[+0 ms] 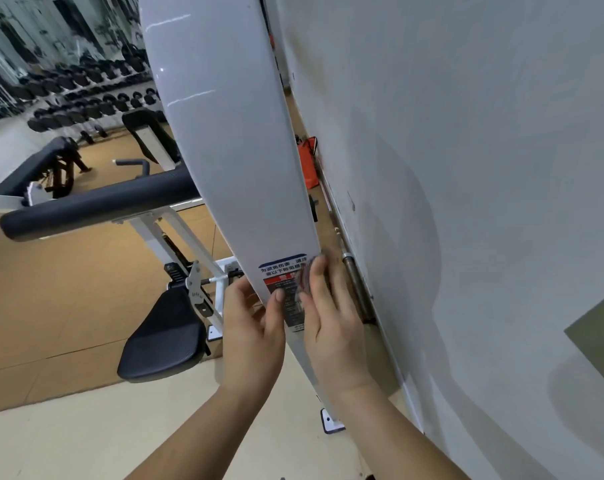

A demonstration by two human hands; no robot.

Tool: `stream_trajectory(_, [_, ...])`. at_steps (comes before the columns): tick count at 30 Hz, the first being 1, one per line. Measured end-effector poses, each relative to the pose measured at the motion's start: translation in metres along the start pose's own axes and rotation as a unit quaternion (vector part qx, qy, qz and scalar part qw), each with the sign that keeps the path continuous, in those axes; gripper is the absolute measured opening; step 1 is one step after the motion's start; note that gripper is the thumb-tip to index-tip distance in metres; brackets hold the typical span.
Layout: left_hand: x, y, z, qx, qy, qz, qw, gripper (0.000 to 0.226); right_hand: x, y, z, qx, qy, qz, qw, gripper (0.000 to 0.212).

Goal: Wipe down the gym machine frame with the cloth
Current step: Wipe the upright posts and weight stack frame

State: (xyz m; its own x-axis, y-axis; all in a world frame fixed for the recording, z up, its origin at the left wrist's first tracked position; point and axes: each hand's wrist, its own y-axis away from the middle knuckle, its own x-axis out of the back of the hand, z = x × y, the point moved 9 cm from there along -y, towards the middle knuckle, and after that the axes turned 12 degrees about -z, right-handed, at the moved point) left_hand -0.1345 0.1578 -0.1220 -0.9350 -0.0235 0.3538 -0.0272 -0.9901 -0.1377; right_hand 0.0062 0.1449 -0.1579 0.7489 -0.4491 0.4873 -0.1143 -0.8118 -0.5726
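Right now my right grip (331,327) lies flat, its fingers fairly straight and close together. They press the cloth (309,275) against the white frame (224,133) rather than clutching it. The cloth is a small, blurred scrap showing just past my fingertips, so I cannot tell how it is folded. It sits on the right edge of the warning label (283,271), low on the frame. I judge the flat palm is there to spread pressure, so the cloth slides over the smooth face without bunching.

My left grip (252,327) is clamped on the frame's left edge just beside the label, with the thumb on the front face and the fingers curled round behind. That looks like bracing: it steadies me and gives my wiping side something to push against.

The frame is a tall, glossy, curved panel that rises out of view above, with its foot (331,422) on the pale floor (51,427) below my wrists. Most of the panel lies above my grips, and I cannot say from here how much of it has been wiped.

To the right, the grey wall (467,168) stands close to the frame, which leaves a narrow gap. A metal bar (356,285) runs along the wall's base there and an orange bag (309,161) sits further back. A wide stroke to that side could knock my knuckles against the wall.

To the left are the machine's black seat (165,344) and padded roller (96,206), and well beyond them a dumbbell rack (86,91).
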Motion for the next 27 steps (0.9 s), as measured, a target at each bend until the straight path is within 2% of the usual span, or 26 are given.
stream_trajectory(4, [0.003,0.012,-0.028,0.062,-0.020,-0.011,0.998,0.014,-0.005,0.008,0.008,0.025,0.065,-0.041,0.997,0.074])
stream_trajectory(8, [0.003,0.018,-0.035,0.071,-0.028,-0.009,0.997,0.008,0.017,-0.016,-0.014,-0.005,-0.008,-0.024,1.000,0.075])
stream_trajectory(10, [0.004,0.015,-0.028,0.056,-0.028,-0.003,0.998,0.008,0.017,-0.024,-0.016,-0.017,-0.006,-0.012,1.000,0.076])
stream_trajectory(13, [0.008,0.009,-0.013,-0.018,-0.102,-0.014,0.995,0.015,-0.005,-0.005,0.002,-0.037,0.040,-0.039,0.998,0.078])
stream_trajectory(14, [0.008,0.008,-0.005,-0.069,-0.171,-0.032,0.982,0.018,-0.013,0.007,0.011,-0.050,0.042,-0.062,0.996,0.081])
stream_trajectory(16, [-0.001,0.016,0.008,-0.182,-0.296,-0.080,0.934,0.028,-0.020,0.025,0.021,-0.062,0.045,-0.090,0.993,0.076])
stream_trajectory(17, [-0.005,0.021,0.013,-0.219,-0.325,-0.099,0.915,0.032,-0.017,0.027,0.020,-0.059,0.047,-0.088,0.993,0.071])
stream_trajectory(19, [-0.006,0.027,0.022,-0.256,-0.335,-0.113,0.900,0.034,-0.002,0.016,-0.001,-0.017,0.047,-0.062,0.997,0.059])
stream_trajectory(21, [-0.001,0.027,0.026,-0.256,-0.307,-0.110,0.910,0.032,0.017,-0.008,-0.035,0.038,0.050,-0.007,0.998,0.049])
stream_trajectory(23, [0.004,0.024,0.024,-0.239,-0.272,-0.106,0.926,0.030,0.027,-0.029,-0.055,0.040,0.042,0.021,0.998,0.049])
stream_trajectory(25, [0.005,0.023,0.024,-0.225,-0.242,-0.103,0.938,0.026,0.022,-0.030,-0.053,0.033,0.070,0.027,0.997,0.045])
stream_trajectory(27, [0.008,0.021,0.023,-0.213,-0.230,-0.097,0.945,0.022,0.004,-0.010,-0.034,0.038,0.122,-0.002,0.992,0.046])
